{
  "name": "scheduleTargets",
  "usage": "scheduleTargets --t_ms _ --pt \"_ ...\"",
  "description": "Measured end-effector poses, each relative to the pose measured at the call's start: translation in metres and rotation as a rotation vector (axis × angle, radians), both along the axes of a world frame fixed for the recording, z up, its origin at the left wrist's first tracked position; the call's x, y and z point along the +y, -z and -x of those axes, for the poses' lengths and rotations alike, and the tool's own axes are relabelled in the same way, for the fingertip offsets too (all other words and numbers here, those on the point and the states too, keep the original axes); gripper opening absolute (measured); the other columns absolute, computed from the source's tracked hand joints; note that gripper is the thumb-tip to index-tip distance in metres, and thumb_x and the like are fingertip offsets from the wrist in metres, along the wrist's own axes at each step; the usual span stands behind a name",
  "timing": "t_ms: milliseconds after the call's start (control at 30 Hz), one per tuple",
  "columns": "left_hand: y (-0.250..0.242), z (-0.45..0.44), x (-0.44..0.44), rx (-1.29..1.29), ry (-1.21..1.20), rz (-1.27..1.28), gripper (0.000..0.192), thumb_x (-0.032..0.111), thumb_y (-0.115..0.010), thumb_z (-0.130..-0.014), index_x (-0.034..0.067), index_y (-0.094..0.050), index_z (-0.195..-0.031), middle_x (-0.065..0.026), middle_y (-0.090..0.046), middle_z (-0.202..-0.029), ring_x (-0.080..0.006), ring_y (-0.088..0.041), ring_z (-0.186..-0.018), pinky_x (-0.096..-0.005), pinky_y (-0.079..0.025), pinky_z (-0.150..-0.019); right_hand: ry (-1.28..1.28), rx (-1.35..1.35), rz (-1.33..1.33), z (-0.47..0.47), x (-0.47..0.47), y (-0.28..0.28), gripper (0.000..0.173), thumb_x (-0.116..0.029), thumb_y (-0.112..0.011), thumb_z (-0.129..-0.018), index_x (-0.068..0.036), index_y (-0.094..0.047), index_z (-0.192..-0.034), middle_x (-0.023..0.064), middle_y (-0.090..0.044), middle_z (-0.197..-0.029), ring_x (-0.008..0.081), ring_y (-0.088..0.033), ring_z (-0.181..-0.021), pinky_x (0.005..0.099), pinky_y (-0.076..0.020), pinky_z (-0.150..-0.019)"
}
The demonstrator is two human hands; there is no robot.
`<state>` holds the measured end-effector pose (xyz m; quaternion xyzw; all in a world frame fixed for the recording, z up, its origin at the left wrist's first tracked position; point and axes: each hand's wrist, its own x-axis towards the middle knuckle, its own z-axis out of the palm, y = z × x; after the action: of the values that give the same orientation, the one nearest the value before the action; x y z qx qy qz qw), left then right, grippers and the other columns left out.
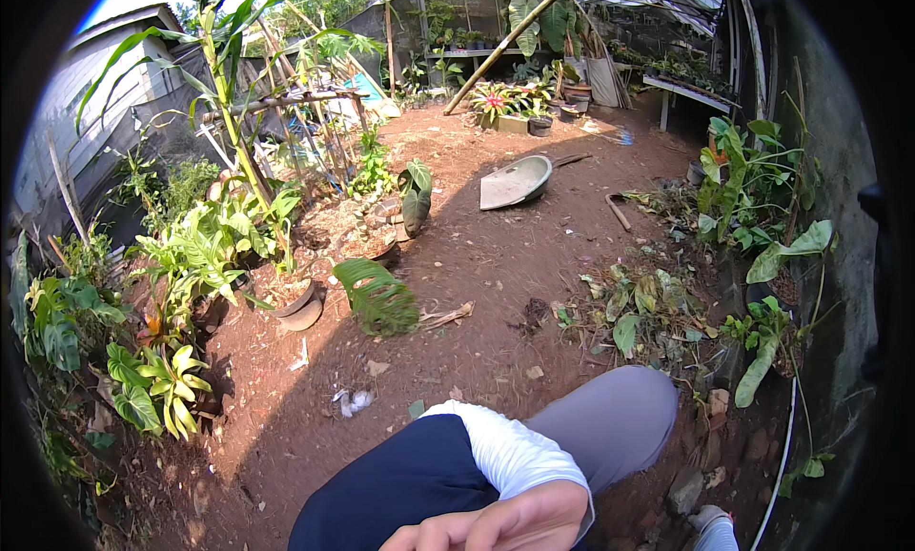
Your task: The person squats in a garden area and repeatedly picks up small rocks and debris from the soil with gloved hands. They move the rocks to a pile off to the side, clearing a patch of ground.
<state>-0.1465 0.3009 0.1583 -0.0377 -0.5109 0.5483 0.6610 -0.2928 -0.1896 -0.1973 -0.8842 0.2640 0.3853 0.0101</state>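
Observation:
My left hand [500, 519] is bare, at the bottom edge below a white sleeve [511, 447] and dark blue cloth. Its fingers are bent and partly cut off by the picture's edge; no held object shows. At the lower right, what looks like my right hand [708, 517] in a grey knit glove extends from a pale sleeve, beside stones [686, 490]; its fingers and any grip cannot be made out. My grey-trousered knee [615, 422] is between them. Ahead, a wheelbarrow-like tray [518, 183] rests tilted on the soil, near a curved-handled tool [618, 213].
Leafy plants [171, 386] and a broken clay pot [299, 309] line the left. Wilted leaves [636, 301] lie at right, before potted plants against a wall [843, 279]. A white hose or pipe [779, 465] runs along the right. A slanted pole [500, 50] and plant benches [686, 93] stand behind.

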Motion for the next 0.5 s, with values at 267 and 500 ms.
scheduleTargets --t_ms 267,500 --pt "0.035 -0.019 -0.031 0.004 0.101 -0.259 0.048 0.011 -0.059 -0.095 0.014 -0.046 -0.141 0.0002 -0.034 -0.149 -0.015 -0.054 -0.107 -0.0289 -0.054 -0.069 0.188 -0.148 -0.011 0.032 0.02 -0.005 0.036 -0.02 -0.062 -0.079 -0.007 -0.071 -0.112 0.0226 -0.067 -0.115 0.0389 -0.064 -0.109 0.0444 -0.0512 -0.094" --pt "0.087 -0.069 -0.098 -0.102 -0.064 -0.626 0.054 0.019 -0.061 -0.095 0.017 -0.043 -0.146 -0.0051 -0.043 -0.143 -0.0208 -0.06 -0.094 -0.0343 -0.052 -0.07 0.422 -0.069 0.037 0.134 0.02 -0.023 0.03 -0.021 -0.063 -0.083 -0.007 -0.073 -0.108 0.018 -0.07 -0.113 0.0349 -0.066 -0.108 0.0443 -0.0537 -0.09"
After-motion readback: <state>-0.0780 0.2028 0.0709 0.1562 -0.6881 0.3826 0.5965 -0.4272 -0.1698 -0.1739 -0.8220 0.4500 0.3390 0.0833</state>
